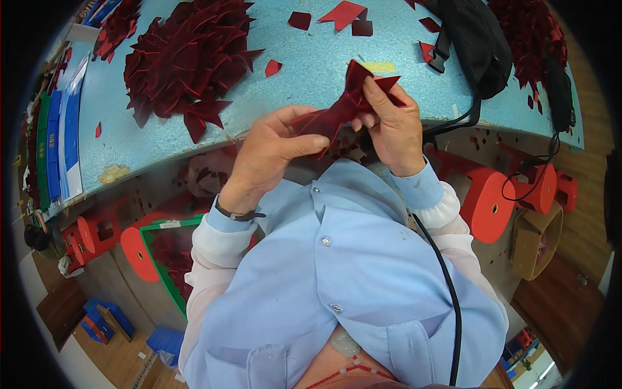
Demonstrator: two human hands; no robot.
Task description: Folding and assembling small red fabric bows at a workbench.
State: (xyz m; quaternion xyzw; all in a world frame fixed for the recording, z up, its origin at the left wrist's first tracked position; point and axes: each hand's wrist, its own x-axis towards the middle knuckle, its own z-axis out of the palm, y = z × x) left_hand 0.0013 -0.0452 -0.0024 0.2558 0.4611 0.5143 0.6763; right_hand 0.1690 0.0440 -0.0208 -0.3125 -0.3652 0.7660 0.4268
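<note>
Far left: stacked blue and green sheets (55, 146) lie along the edge of the pale blue surface (304, 71). Next, a large heap of dark red cut pieces (188, 58) sits on that surface, well apart from the hands. Below the edge, a green tray (170, 285) holds more red scraps.

Centre: left hand (272, 152), grip pressed together, thumb pinching the lower end of a dark red folded fabric piece (343, 107). The piece is held in the air just over the surface's near edge, in front of the chest.

Right hand (392, 126), grip also closed, fingers pinching the piece's upper end.

Right: a black bag (479, 45) rests on the surface. Below, red spools (489, 204) beside a cardboard box (538, 240).
</note>
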